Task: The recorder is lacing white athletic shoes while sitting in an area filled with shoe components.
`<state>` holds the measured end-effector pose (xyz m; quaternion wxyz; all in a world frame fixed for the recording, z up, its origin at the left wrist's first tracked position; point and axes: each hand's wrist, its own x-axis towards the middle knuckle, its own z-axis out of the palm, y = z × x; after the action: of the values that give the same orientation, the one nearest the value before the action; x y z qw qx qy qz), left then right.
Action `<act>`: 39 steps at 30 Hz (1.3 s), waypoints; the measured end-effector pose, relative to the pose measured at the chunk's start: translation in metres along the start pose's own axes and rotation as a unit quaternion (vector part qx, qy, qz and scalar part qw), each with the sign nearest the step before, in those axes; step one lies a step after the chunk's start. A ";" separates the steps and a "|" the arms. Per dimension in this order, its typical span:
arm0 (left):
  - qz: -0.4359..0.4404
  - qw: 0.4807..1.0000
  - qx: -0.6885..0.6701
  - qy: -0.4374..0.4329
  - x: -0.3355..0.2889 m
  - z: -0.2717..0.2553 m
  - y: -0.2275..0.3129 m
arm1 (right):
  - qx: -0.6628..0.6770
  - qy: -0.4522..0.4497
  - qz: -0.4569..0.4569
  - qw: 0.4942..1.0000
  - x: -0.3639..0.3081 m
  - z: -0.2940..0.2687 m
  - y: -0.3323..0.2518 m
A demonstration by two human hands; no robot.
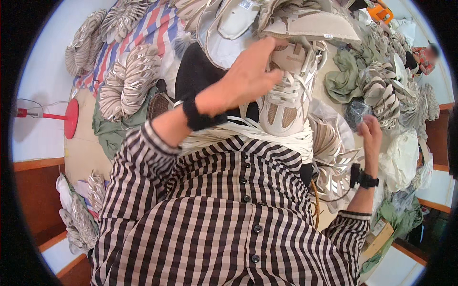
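A beige and white sneaker (pixel 284 107) with mesh panels and pale laces sits upright over my lap, its toe toward me. My left hand (pixel 250 71) reaches across its left side. The thumb is apart from the fingers, and the fingertips lie at the top of the tongue (pixel 288 59). Off to the right my right hand (pixel 369 136) is raised, its fingers curled together; whether a thin thing is between them cannot be made out. Under the sneaker's toe a bundle of loose white laces (pixel 229 132) spreads across my lap.
Beyond the sneaker lie beige shoe uppers (pixel 310 26) and a white-lined piece (pixel 229 47). Coiled bundles of uppers (pixel 129 83) rest at the left, others (pixel 381 90) at the right. A red stand (pixel 71 118) stands far left. Another person (pixel 423 59) is far right.
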<state>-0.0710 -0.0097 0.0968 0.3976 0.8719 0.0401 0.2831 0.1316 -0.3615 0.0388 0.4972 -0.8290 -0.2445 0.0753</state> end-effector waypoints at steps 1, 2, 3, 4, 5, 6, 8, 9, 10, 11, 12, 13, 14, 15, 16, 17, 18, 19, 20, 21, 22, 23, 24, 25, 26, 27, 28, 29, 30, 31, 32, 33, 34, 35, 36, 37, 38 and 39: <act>-0.001 1.000 0.004 -0.001 -0.011 -0.002 0.004 | 0.007 -0.028 -0.017 0.999 0.006 0.021 -0.017; 0.046 0.996 0.044 0.064 -0.021 -0.004 0.008 | 0.013 -0.058 -0.035 0.998 0.011 0.040 -0.039; 0.094 0.984 0.081 0.126 -0.027 -0.005 0.011 | 0.040 -0.062 -0.055 0.996 0.013 0.061 -0.059; 0.095 0.985 0.080 0.123 -0.033 -0.006 0.013 | 0.064 -0.065 -0.075 0.993 0.013 0.079 -0.074; 0.081 0.989 0.082 0.092 -0.037 -0.006 0.016 | 0.063 -0.062 -0.073 0.993 0.014 0.091 -0.083; 0.067 0.992 0.087 0.062 -0.038 -0.008 0.018 | 0.047 -0.072 -0.103 0.991 0.016 0.102 -0.091; 0.087 0.989 0.095 0.069 -0.036 0.004 0.016 | 0.033 -0.085 -0.137 0.986 0.015 0.122 -0.108; 0.096 0.986 0.116 0.068 -0.034 0.009 0.015 | 0.018 -0.094 -0.154 0.983 0.013 0.130 -0.117; 0.105 0.983 0.136 0.067 -0.032 0.013 0.014 | 0.003 -0.104 -0.171 0.980 0.011 0.136 -0.123; 0.115 0.982 0.120 0.088 -0.031 0.019 0.010 | -0.024 -0.097 -0.192 0.976 0.009 0.141 -0.123; 0.115 0.982 0.118 0.087 -0.030 0.022 0.006 | -0.025 -0.096 -0.191 0.977 0.008 0.144 -0.123; 0.123 0.982 0.125 0.073 -0.029 0.025 0.002 | -0.026 -0.093 -0.196 0.976 0.008 0.146 -0.123; 0.130 0.981 0.134 0.060 -0.028 0.026 -0.001 | -0.026 -0.092 -0.201 0.975 0.007 0.148 -0.124; 0.129 0.981 0.133 0.059 -0.027 0.027 -0.003 | -0.032 -0.092 -0.198 0.975 0.007 0.148 -0.126; 0.119 0.985 0.102 0.071 -0.027 0.027 -0.005 | -0.032 -0.093 -0.197 0.975 0.007 0.147 -0.126; 0.110 0.988 0.070 0.082 -0.026 0.026 -0.004 | -0.012 -0.106 -0.152 0.983 0.008 0.145 -0.126; 0.110 0.988 0.070 0.081 -0.025 0.023 -0.003 | 0.009 -0.119 -0.107 0.987 0.009 0.144 -0.126; 0.029 1.000 -0.006 0.011 -0.025 0.017 -0.003 | 0.010 -0.119 -0.106 0.987 0.011 0.141 -0.128; -0.054 0.994 -0.080 -0.058 -0.024 0.012 -0.001 | 0.077 -0.146 -0.075 0.983 0.014 0.137 -0.131; -0.054 0.994 -0.080 -0.059 -0.022 0.009 -0.001 | 0.143 -0.173 -0.044 0.973 0.018 0.133 -0.134; -0.102 0.978 -0.164 -0.082 -0.018 0.005 -0.002 | 0.144 -0.172 -0.044 0.973 0.021 0.129 -0.136; -0.149 0.952 -0.247 -0.104 -0.015 0.003 -0.004 | 0.157 -0.213 -0.031 0.964 0.024 0.125 -0.137; -0.150 0.952 -0.246 -0.104 -0.014 0.001 -0.007 | 0.169 -0.253 -0.018 0.952 0.027 0.124 -0.137; -0.168 0.936 -0.281 -0.130 -0.012 -0.002 -0.010 | 0.148 -0.258 -0.010 0.955 0.031 0.125 -0.138; -0.185 0.917 -0.316 -0.158 -0.012 -0.004 -0.011 | 0.149 -0.256 -0.009 0.955 0.035 0.123 -0.135; -0.195 0.913 -0.303 -0.190 -0.010 -0.007 -0.009 | 0.060 -0.247 -0.074 0.964 0.040 0.119 -0.129; -0.195 0.913 -0.304 -0.192 -0.010 -0.006 -0.009 | -0.030 -0.235 -0.137 0.962 0.042 0.114 -0.125; -0.201 0.920 -0.283 -0.181 -0.010 -0.005 -0.010 | -0.030 -0.237 -0.137 0.961 0.042 0.112 -0.126; -0.208 0.927 -0.262 -0.170 -0.010 -0.005 -0.010 | -0.177 -0.161 -0.272 0.932 0.042 0.107 -0.130; -0.209 0.927 -0.262 -0.169 -0.011 -0.006 -0.008 | -0.316 -0.077 -0.394 0.860 0.041 0.101 -0.135; -0.219 0.935 -0.229 -0.161 -0.008 -0.008 -0.003 | -0.316 -0.078 -0.393 0.860 0.039 0.094 -0.139; -0.229 0.941 -0.196 -0.151 -0.008 -0.009 0.001 | -0.345 -0.033 -0.420 0.839 0.037 0.087 -0.145; -0.229 0.941 -0.197 -0.151 -0.009 -0.004 -0.002 | -0.372 0.011 -0.445 0.815 0.034 0.079 -0.149; -0.189 0.960 -0.170 -0.118 -0.011 0.002 -0.004 | -0.399 0.036 -0.454 0.796 0.030 0.071 -0.153; -0.151 0.975 -0.142 -0.082 -0.012 0.006 -0.004 | -0.398 0.035 -0.457 0.795 0.025 0.062 -0.153; -0.152 0.975 -0.141 -0.079 -0.011 0.009 -0.003 | -0.408 0.069 -0.472 0.778 0.019 0.053 -0.150; -0.118 0.987 -0.091 -0.054 -0.011 0.013 0.000 | -0.419 0.104 -0.485 0.761 0.012 0.044 -0.147; -0.085 0.995 -0.042 -0.030 -0.011 0.016 0.001 | -0.420 0.103 -0.485 0.760 0.003 0.038 -0.145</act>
<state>-0.0720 -0.0245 0.0845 0.4572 0.8561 0.0904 0.2235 0.0720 -0.2744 0.1453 0.0918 -0.7282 -0.5684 -0.3717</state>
